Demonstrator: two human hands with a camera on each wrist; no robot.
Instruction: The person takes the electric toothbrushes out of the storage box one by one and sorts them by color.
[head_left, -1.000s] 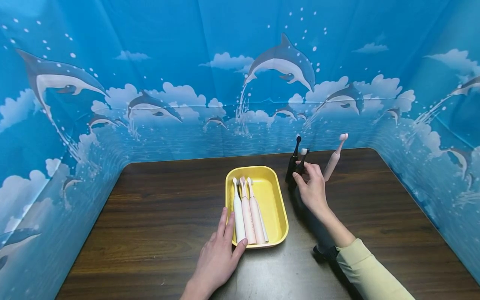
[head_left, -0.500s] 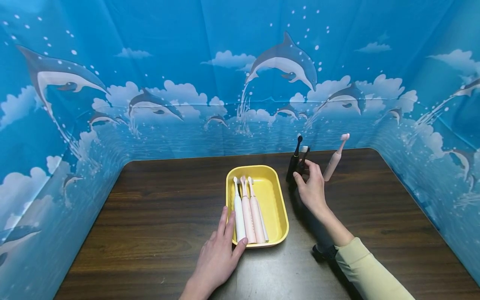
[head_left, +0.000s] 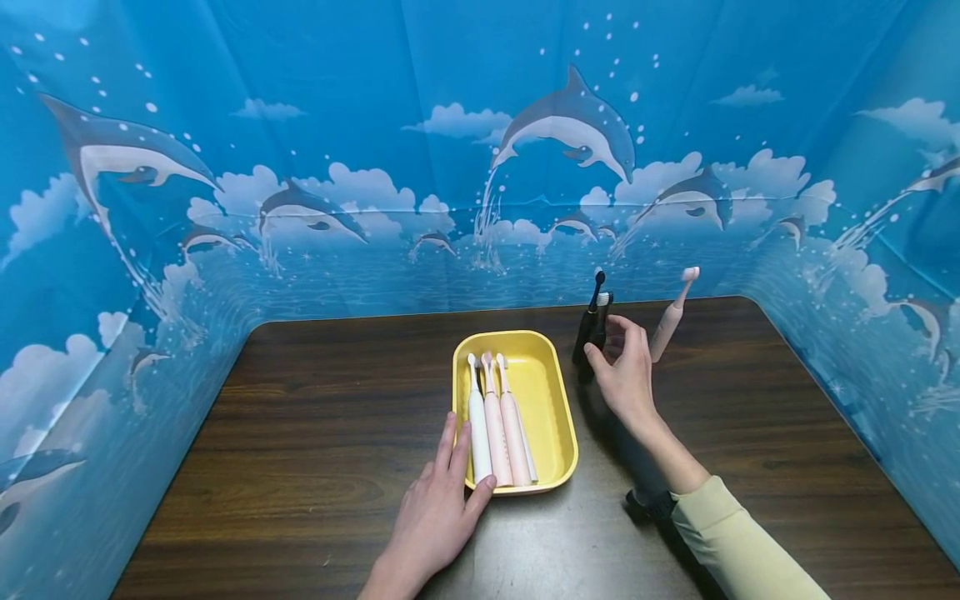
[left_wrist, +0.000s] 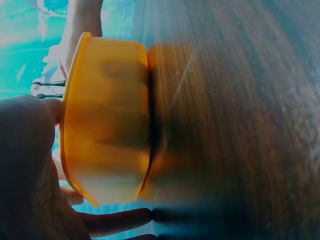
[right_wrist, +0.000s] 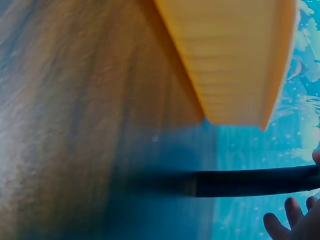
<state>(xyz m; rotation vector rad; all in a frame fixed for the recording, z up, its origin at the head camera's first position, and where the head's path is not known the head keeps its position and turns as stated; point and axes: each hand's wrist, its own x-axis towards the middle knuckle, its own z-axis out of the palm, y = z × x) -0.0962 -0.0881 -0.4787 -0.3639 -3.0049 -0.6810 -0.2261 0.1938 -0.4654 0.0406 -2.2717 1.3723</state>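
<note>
In the head view my left hand (head_left: 438, 508) rests at the near left corner of a yellow tray (head_left: 551, 400). Its fingers are straight, and the thumb lies at the front rim. White and pink electric toothbrushes (head_left: 492, 437) lie side by side in the tray. My right hand (head_left: 626, 367) is beside two upright black electric toothbrushes, a left one (head_left: 586, 329) and a right one (head_left: 601, 321). In the right wrist view its fingers (right_wrist: 292, 215) are spread apart from a black handle (right_wrist: 250, 183); the thumb is close to that handle.
A pink electric toothbrush (head_left: 667, 325) stands upright just right of the right hand. The dark wooden table (head_left: 322, 433) reaches back to a blue dolphin-print curtain (head_left: 360, 125). Beneath the right wrist is a black wrist device (head_left: 648, 504).
The right black toothbrush has shifted slightly left and stands closer to the other one. My right fingers have moved apart from it. The left hand and tray stay put.
</note>
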